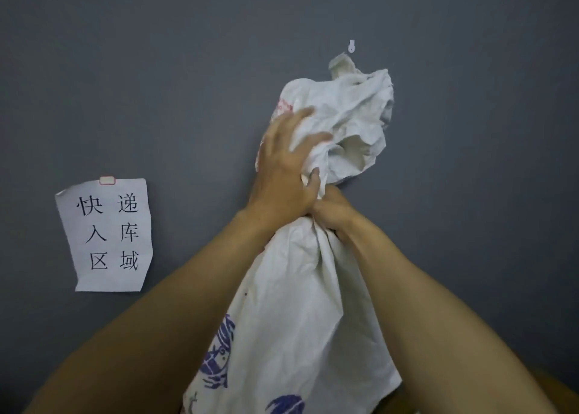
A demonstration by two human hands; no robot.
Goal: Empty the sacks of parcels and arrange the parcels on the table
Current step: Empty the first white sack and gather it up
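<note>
While held up in front of grey wall, sack has its neck clenched in R hand, fingers curled tight round it; L hand spreads over crumpled top w/ thumb hooked into fabric.

sack: white woven fabric, matt, heavily creased, blue and red print | wall: grey, matt, smooth | sign: white paper, matt, wrinkled, edges curled, black print | hook: white, plastic-looking, smooth
</note>
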